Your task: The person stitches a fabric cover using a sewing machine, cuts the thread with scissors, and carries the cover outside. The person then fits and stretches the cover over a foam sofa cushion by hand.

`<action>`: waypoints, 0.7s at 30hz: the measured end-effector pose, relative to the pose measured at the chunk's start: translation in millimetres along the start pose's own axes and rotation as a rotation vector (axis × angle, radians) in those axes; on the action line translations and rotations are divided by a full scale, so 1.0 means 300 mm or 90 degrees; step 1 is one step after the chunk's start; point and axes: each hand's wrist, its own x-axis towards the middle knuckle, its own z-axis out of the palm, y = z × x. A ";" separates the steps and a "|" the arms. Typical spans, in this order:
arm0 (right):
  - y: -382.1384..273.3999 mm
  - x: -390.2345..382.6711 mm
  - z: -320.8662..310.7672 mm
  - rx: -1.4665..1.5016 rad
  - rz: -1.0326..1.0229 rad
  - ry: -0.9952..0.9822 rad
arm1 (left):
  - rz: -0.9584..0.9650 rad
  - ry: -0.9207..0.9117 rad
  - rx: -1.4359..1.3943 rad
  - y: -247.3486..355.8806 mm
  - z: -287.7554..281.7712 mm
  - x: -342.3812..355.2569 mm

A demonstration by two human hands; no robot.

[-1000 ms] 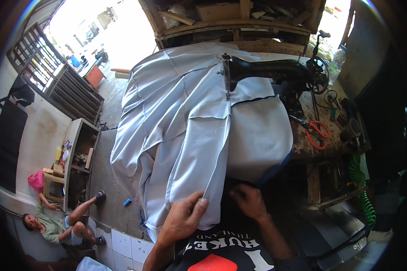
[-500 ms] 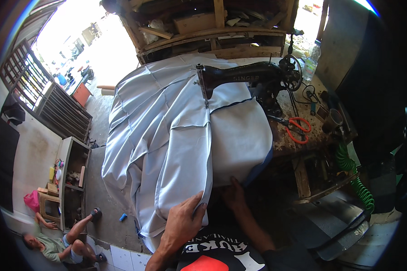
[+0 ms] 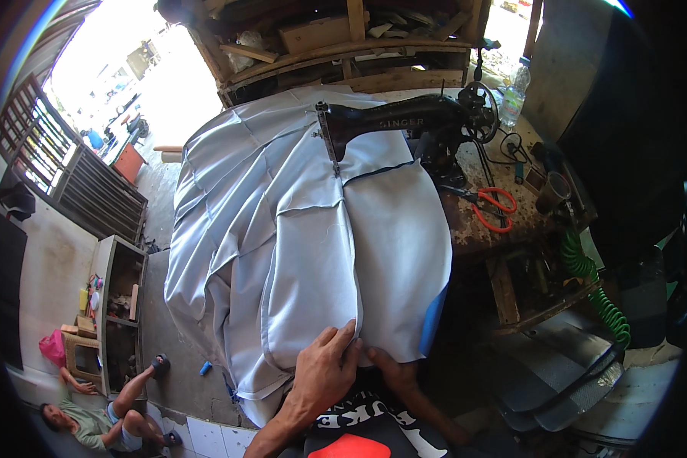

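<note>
A large pale grey-white fabric cover (image 3: 307, 267) with several stitched seams spreads over the table and hangs toward me. Its long middle seam runs from under the needle of a black sewing machine (image 3: 389, 122) down to my hands. My left hand (image 3: 324, 370) pinches the fabric at the near end of that seam, thumb and fingers closed. Just to its right, my right hand (image 3: 395, 375) holds the near edge of the right panel, its fingers partly hidden beneath. Blue cloth shows along that panel's right edge.
Orange-handled scissors (image 3: 496, 210) lie on the worn wooden table (image 3: 466, 221), right of the machine. Behind them stand a cup (image 3: 553, 192) and a plastic bottle (image 3: 516, 95). A green coiled hose (image 3: 607, 313) hangs at the right. A person (image 3: 103, 427) reclines on the floor, lower left.
My right hand has shifted left, from under the right panel to beside my left hand. The panel's near edge hangs lower and its blue side shows more. The view has shifted slightly.
</note>
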 end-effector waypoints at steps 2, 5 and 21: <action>-0.050 -0.022 0.028 -0.031 -0.023 -0.030 | 0.011 0.016 -0.002 -0.010 0.013 -0.010; -0.057 -0.021 0.017 -0.135 -0.122 -0.030 | 0.024 0.042 -0.005 -0.006 0.014 -0.012; -0.238 -0.016 -0.006 -0.125 -0.129 -0.155 | -0.167 -0.178 -0.156 -0.039 -0.112 0.028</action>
